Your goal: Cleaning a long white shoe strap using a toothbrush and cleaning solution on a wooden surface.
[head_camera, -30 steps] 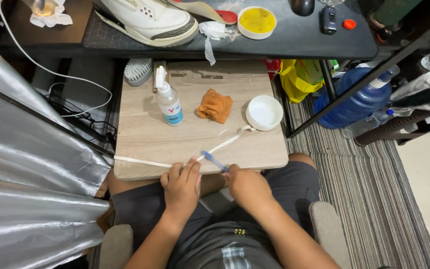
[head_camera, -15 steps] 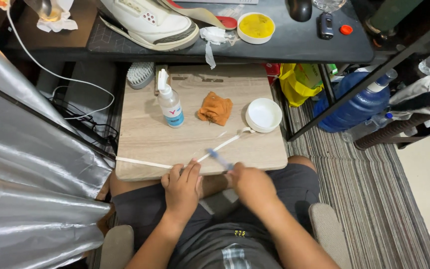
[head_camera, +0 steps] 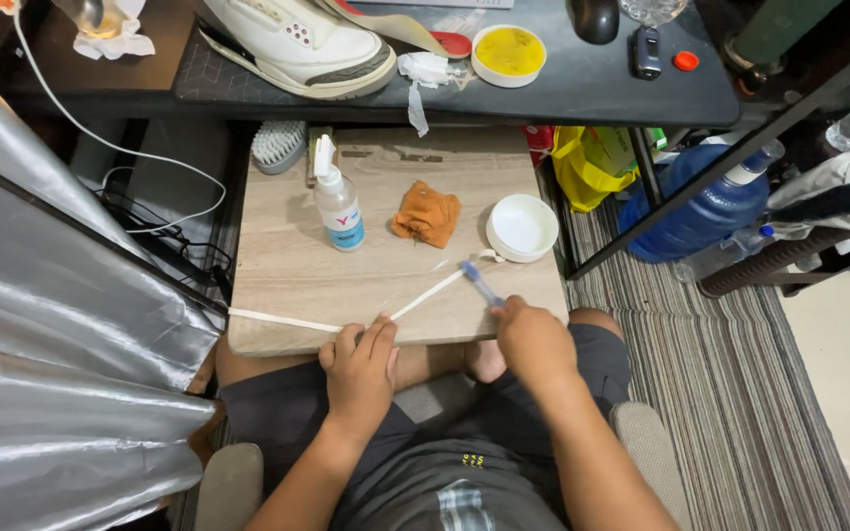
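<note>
Grey desk [head_camera: 582, 93] fills the top of the frame, carrying a white sneaker [head_camera: 297, 44] and a yellow-filled tub [head_camera: 509, 51]. Below it, mid-frame, a pale wooden board [head_camera: 287, 265] rests across the person's lap, holding a spray bottle [head_camera: 336, 202], an orange cloth [head_camera: 427, 214] and a white bowl [head_camera: 521, 226]. Along the board's lower edge lies a white shoelace [head_camera: 425, 293]; the left hand [head_camera: 361, 374] presses it down with fingers spread, while the right hand [head_camera: 535, 339] is closed around a small blue brush [head_camera: 479, 282] touching the lace.
</note>
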